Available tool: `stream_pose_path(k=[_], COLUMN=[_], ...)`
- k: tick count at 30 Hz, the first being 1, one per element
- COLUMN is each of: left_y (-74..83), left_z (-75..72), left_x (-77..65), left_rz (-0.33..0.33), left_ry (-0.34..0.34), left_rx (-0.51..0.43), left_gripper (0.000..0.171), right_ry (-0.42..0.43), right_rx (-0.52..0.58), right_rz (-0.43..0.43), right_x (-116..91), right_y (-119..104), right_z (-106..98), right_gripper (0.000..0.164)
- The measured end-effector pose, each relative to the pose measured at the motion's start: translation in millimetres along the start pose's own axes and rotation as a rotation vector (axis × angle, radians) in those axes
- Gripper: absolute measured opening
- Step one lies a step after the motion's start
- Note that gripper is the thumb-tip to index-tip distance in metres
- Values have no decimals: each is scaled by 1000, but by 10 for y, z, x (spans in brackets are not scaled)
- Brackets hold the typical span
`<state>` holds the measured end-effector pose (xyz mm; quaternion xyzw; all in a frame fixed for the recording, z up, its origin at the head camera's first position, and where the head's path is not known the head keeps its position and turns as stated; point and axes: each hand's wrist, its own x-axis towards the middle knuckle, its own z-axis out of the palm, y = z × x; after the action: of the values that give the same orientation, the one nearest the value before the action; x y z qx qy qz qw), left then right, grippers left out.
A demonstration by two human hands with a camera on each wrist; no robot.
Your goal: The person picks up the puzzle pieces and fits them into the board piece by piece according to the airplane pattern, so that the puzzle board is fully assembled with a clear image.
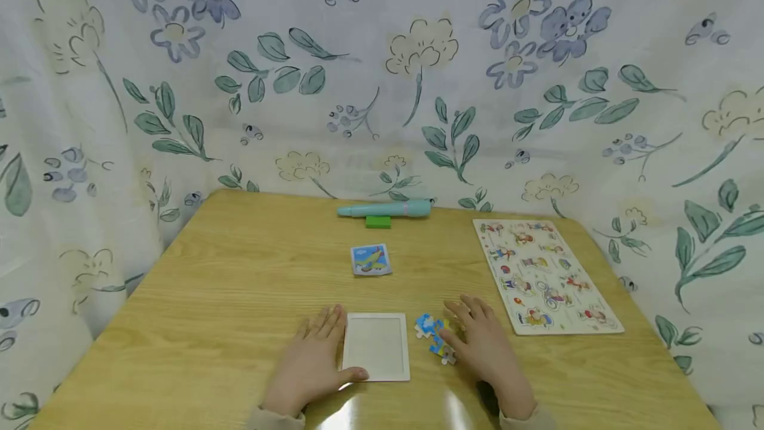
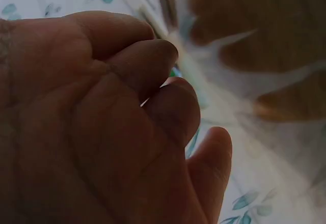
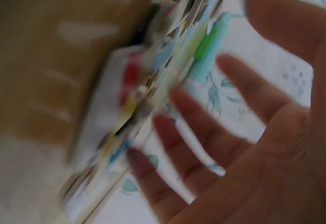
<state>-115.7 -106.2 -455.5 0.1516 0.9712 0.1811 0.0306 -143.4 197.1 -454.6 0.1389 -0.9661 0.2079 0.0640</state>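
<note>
A white square puzzle tray (image 1: 405, 350) with a raised border and a bare inside lies near the table's front. My left hand (image 1: 313, 360) rests along its left side, fingers straight and thumb at the lower left corner. Just right of the tray is a small cluster of blue and yellow jigsaw pieces (image 1: 425, 325). Over their right part hovers or rests my right hand (image 1: 489, 344), its fingers spread and partly hiding them; whether it touches them I cannot tell. Spread fingers of the right hand (image 3: 244, 152) also appear in the right wrist view, with nothing gripped.
Beyond the tray lies a small picture card (image 1: 371, 260) with an airplane-like drawing. A teal pen-shaped object (image 1: 384, 209) and a green block (image 1: 378, 222) are at the wooden table's back edge. A board of cartoon figures (image 1: 561, 271) lies at right. Floral curtains (image 1: 358, 85) surround the table.
</note>
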Motion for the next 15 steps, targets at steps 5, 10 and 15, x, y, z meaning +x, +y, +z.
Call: stream_pose_path(k=[5,10,15], left_y=[48,57,46], left_z=[123,142,87], left_x=[-15,-30,-7], left_rz=[66,86,80], left_ry=[-60,-59,-57], left_rx=[0,1,8], left_gripper=[105,102,102], right_ry=[-124,-244,-206], right_rx=[66,176,246], right_rz=[-50,23,107], right_x=[197,342,467], right_y=[-28,-44,-70], right_z=[80,114,97], right_gripper=[52,34,27])
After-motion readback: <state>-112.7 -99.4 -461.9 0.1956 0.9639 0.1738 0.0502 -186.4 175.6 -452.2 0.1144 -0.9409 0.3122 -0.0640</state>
